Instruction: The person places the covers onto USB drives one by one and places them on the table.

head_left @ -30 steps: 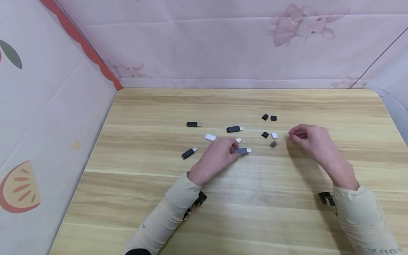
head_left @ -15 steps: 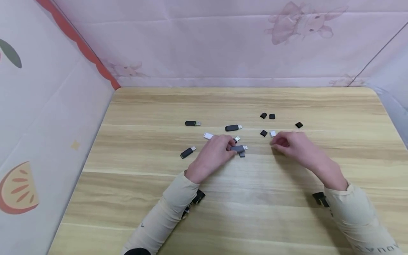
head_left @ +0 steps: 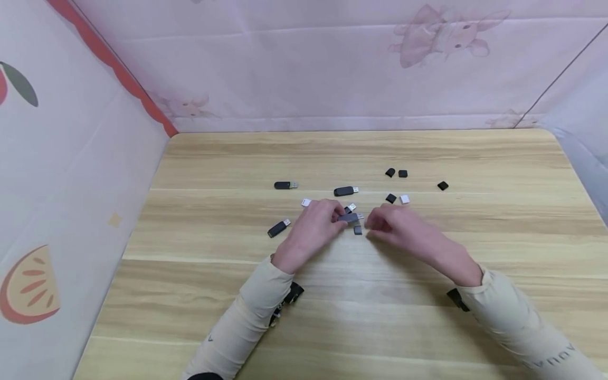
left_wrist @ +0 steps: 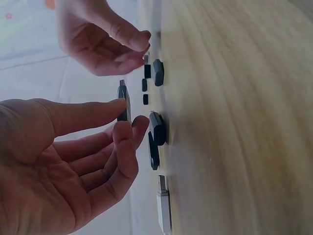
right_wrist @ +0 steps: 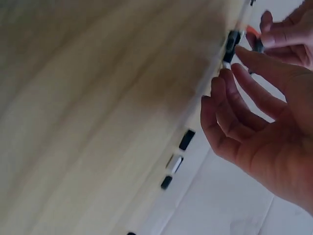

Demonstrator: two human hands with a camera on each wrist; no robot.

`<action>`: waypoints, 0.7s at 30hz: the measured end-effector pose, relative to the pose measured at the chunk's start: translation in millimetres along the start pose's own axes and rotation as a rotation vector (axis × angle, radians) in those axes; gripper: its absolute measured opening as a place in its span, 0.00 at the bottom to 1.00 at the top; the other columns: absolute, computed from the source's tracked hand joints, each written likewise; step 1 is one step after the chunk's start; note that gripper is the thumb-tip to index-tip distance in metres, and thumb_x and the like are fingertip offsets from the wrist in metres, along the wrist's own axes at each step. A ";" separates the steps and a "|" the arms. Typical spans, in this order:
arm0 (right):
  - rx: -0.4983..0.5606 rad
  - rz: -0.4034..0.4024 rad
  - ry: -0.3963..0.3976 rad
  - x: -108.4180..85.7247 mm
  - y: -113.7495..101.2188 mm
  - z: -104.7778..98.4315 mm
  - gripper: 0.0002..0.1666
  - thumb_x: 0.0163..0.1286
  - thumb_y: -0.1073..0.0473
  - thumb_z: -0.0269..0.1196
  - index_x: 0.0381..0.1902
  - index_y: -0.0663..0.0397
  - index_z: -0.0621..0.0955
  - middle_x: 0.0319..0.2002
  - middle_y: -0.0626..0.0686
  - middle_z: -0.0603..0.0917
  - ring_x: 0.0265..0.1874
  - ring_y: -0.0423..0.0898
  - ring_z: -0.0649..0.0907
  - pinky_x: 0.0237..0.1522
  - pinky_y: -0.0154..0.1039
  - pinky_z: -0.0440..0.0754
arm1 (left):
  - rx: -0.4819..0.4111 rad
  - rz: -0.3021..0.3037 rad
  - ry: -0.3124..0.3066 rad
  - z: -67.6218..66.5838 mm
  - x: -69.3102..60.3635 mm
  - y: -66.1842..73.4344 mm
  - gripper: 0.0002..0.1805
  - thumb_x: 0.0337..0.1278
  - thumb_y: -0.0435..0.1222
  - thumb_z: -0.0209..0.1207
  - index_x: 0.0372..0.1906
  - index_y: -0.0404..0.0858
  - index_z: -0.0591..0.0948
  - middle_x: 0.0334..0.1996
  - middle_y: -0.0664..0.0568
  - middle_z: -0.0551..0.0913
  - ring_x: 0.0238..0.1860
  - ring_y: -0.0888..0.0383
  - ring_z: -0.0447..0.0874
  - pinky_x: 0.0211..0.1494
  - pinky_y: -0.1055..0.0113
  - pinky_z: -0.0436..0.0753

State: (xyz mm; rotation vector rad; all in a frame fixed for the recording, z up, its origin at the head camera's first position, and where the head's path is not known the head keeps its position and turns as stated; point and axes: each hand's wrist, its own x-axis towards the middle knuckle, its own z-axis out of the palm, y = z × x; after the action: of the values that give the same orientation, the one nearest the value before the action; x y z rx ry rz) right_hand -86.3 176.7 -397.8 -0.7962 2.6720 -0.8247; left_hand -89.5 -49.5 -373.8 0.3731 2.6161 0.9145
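Observation:
A grey USB stick (head_left: 349, 217) with its metal plug bare is pinched between thumb and fingers of my left hand (head_left: 311, 232), just over the table. The left wrist view shows the same stick (left_wrist: 124, 100) edge-on. A small grey cap (head_left: 358, 230) lies just below the stick's plug end. My right hand (head_left: 399, 227) hovers right beside that cap, fingers loosely bent, with nothing visible in them. In the right wrist view, thumb and fingertips of the right hand (right_wrist: 269, 117) stand apart. Another dark USB stick (head_left: 348, 210) lies partly hidden behind the held one.
Uncapped black sticks lie at the back left (head_left: 285, 185), left (head_left: 278, 228) and back middle (head_left: 345, 191). A white stick (head_left: 306, 202) is mostly covered by the left hand. Toward the back right are a white cap (head_left: 405, 199) and several black caps (head_left: 390, 198) on the wooden table (head_left: 356, 316).
My right hand has moved left from the caps to near the held stick. The grey cap slid left across the table beneath that stick. My left hand keeps its grip, shifting slightly left.

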 end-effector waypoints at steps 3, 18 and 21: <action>0.013 0.026 -0.002 3.0 -3.1 5.6 0.13 0.66 0.60 0.75 0.46 0.57 0.87 0.36 0.50 0.88 0.35 0.42 0.83 0.40 0.38 0.84 | 0.007 -0.020 0.005 -1.2 0.7 0.0 0.11 0.68 0.34 0.68 0.52 0.36 0.87 0.43 0.47 0.91 0.37 0.59 0.84 0.40 0.68 0.82; 0.074 0.202 -0.062 4.4 -11.0 8.0 0.09 0.69 0.62 0.72 0.45 0.58 0.85 0.35 0.53 0.89 0.33 0.43 0.84 0.39 0.41 0.85 | 0.021 -0.038 -0.005 -3.3 0.2 -0.9 0.11 0.68 0.34 0.68 0.52 0.36 0.87 0.40 0.48 0.90 0.33 0.58 0.81 0.35 0.71 0.76; 0.079 0.237 -0.066 -1.6 -6.3 3.5 0.09 0.70 0.60 0.71 0.44 0.59 0.84 0.36 0.54 0.90 0.33 0.44 0.85 0.39 0.42 0.86 | 0.026 -0.032 -0.005 -2.6 0.1 -0.9 0.10 0.68 0.34 0.68 0.51 0.36 0.87 0.39 0.48 0.90 0.31 0.59 0.79 0.32 0.72 0.73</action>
State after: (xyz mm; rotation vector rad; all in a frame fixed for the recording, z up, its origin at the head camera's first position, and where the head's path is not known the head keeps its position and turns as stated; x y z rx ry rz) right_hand -81.0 171.7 -396.9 -0.4678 2.5926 -0.8217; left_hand -90.7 -51.6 -372.4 0.3393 2.6243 0.8690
